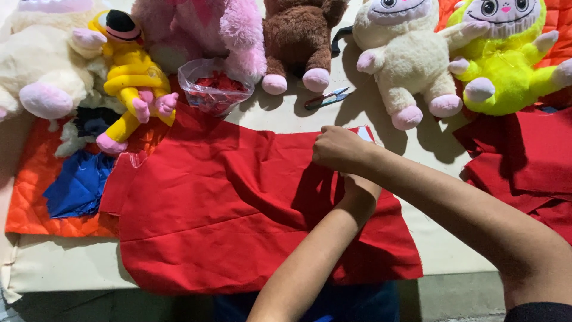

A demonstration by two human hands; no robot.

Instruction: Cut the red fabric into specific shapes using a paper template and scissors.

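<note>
At the bench's (pixel 71 262) left edge we see an orange quilted sheet (pixel 30 203) with a blue patch (pixel 77 185). Bare room shows only along the near edge. At the back, a clear plastic bag (pixel 211 83) holds red scraps. The red cloth (pixel 226 209) (smooth, creased) lies spread across the middle, reaching the near edge. Our left hand (pixel 357 188) presses on it, fingers hidden; our right hand (pixel 336 149) is clenched over its far edge. Plush toys (pixel 411 53) line the back edge beside scissors (pixel 328 98).
</note>
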